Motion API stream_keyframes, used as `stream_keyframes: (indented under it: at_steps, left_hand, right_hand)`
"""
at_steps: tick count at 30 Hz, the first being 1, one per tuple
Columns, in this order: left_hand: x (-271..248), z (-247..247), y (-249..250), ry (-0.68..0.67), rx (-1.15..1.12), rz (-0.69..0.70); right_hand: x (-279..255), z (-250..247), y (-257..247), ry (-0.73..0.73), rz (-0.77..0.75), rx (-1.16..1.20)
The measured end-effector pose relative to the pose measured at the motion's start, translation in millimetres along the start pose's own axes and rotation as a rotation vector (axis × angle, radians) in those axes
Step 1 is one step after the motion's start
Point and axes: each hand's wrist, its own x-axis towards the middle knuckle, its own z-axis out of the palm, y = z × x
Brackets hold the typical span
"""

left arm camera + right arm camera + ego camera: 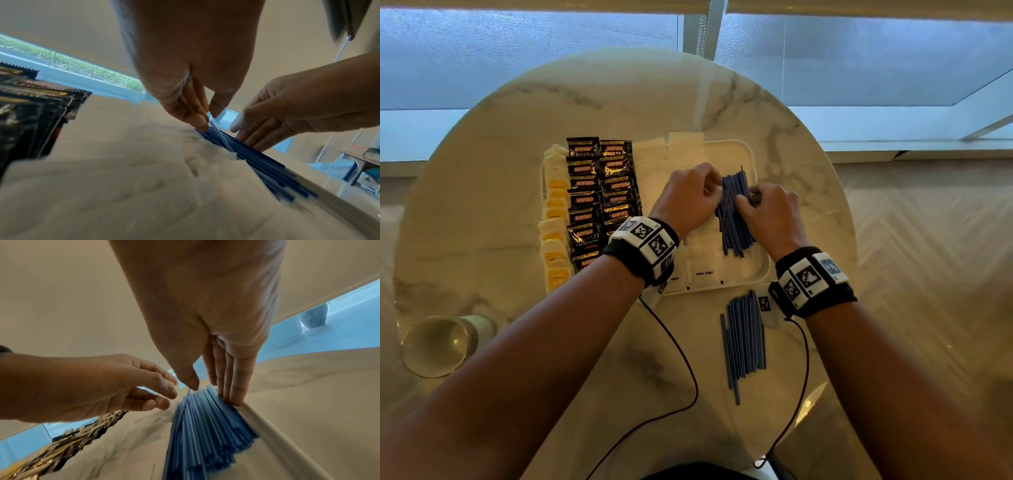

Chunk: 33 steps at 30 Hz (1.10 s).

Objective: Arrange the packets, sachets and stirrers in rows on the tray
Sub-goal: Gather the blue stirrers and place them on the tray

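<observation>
Looking down from the head view, most of the work is judged done: dark coffee packets (601,192) are laid in two overlapping rows on the white tray (751,150), yellow-and-white sachets (554,222) run down its left edge, and white sugar sachets (698,255) fill the middle. A fan of blue stirrers (734,212) lies along the tray's right side between the left hand (688,197) and the right hand (770,212). A second stirrer bundle (744,339) is left on the marble counter (482,192), near the tray's front edge, so it remains to be moved. A glass (438,346) stands at the counter's left front.

In the left wrist view, a single pale-looking stirrer (221,138) is pinched between thumb and fingertips of the left hand's grip, raised above the blue pile.

In the right wrist view, the right hand's grip is seen spread, with straight fingers (232,386) pressed against the pile's outer side by the tray wall (273,434) and the thumb tip on top. The stirrers are thin, straight and uneven at their ends, so squaring is judged unfinished.
</observation>
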Motion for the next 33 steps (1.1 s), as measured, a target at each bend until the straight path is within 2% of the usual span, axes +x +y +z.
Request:
stream_keyframes:
  at_steps: [3,5,9,13,16,22,25,27,31,33]
  left_hand:
    - [-3.3,4.8,-0.6,-0.141,0.066,0.144]
    - [-3.9,8.0,-1.0,-0.193,0.121,0.176]
    - [-1.9,11.5,-5.1,-0.152,0.170,0.146]
    - [1.9,11.9,-8.9,-0.114,0.175,0.129]
    - [4.9,12.5,-9.4,-0.068,0.222,0.117]
    - [12.1,15.1,-8.7,-0.118,0.330,0.103]
    - [14.1,15.5,-5.3,-0.069,0.298,0.116]
    - [17.8,16.2,-2.0,-0.057,0.270,0.134]
    - [28.3,21.8,5.1,-0.106,0.249,0.160]
    - [33.0,26.4,7.3,-0.132,0.273,0.145]
  right_hand:
    - [-6.2,-1.4,7.1,-0.012,-0.072,-0.075]
    - [-7.9,-2.0,11.0,-0.027,-0.110,-0.102]
    - [-6.0,-4.8,14.9,-0.043,-0.140,-0.096]
    - [-4.9,-9.8,17.4,-0.011,-0.103,-0.024]
    - [-11.7,-6.5,19.2,-0.090,-0.137,0.018]
    - [-13.3,4.8,21.3,-0.108,-0.213,0.010]
    - [-14.1,-7.4,15.6,-0.134,-0.196,0.026]
    - [-19.7,-21.0,13.1,-0.266,-0.174,-0.007]
    - [-42.5,-38.1,9.7,-0.760,-0.218,-0.232]
    - [-52.1,-31.1,12.5,-0.813,-0.231,-0.254]
